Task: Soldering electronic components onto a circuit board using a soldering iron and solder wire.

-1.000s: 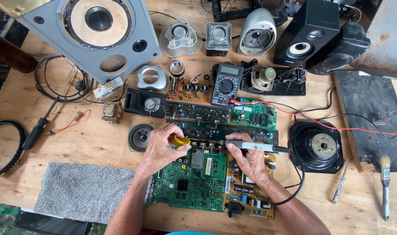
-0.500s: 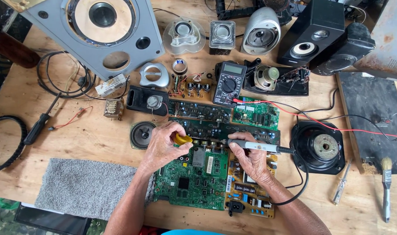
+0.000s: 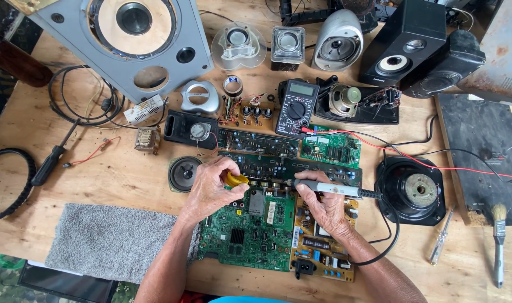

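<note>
My left hand (image 3: 211, 188) grips a small yellow round object (image 3: 237, 180) over the top edge of a green circuit board (image 3: 247, 235). My right hand (image 3: 322, 205) holds a grey soldering iron (image 3: 330, 189) lying sideways, its tip pointing left toward the yellow object and its black cord (image 3: 387, 235) looping off to the right. Beneath my right hand lies a yellow-brown power board (image 3: 323, 255). Two long dark circuit boards (image 3: 267, 163) lie just beyond both hands.
On the wooden table: a grey cloth (image 3: 107, 241) at front left, a small round speaker (image 3: 184, 173), a black multimeter (image 3: 296, 106) with red lead, a large speaker driver (image 3: 416, 191), a grey speaker panel (image 3: 127, 39), black speaker boxes (image 3: 410, 42), a screwdriver (image 3: 51, 160), a brush (image 3: 498, 241).
Both hands stay in place over the boards; only the camera view has shifted slightly.
</note>
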